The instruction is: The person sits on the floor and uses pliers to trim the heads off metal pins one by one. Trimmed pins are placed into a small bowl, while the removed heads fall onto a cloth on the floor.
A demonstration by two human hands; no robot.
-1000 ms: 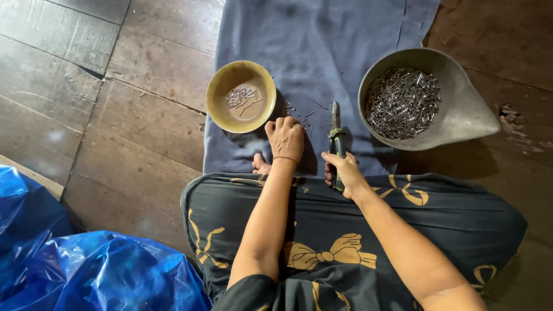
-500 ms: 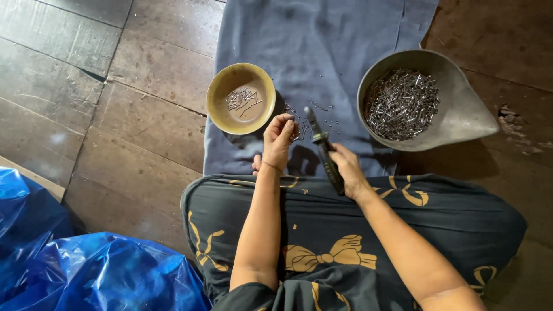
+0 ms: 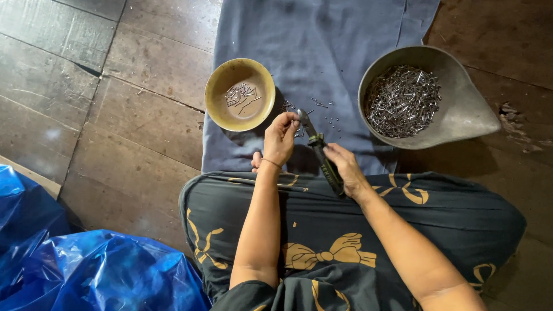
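Note:
My right hand [image 3: 347, 169] grips dark-handled pliers [image 3: 320, 152], their metal jaws tilted up and left. My left hand [image 3: 282, 136] pinches something small at the jaw tips; it is too small to make out, probably one of the metal pieces. Both hands hover over a blue-grey cloth [image 3: 322, 46] in front of my lap. A yellow bowl [image 3: 215, 109] with a few short metal pieces stands just left of my left hand. To the right a grey metal scoop pan [image 3: 469, 112] holds a heap of thin metal pins.
Several loose metal bits [image 3: 322, 109] lie scattered on the cloth between bowl and pan. Dark wooden floorboards [image 3: 115, 115] lie all around. A crumpled blue plastic sheet [image 3: 86, 270] fills the lower left corner. My lap is covered by dark fabric with gold bows [image 3: 340, 250].
My right hand tilted the pliers from upright to slanting left and brought the jaws to my left hand's fingers. My left hand rose slightly toward the bowl side.

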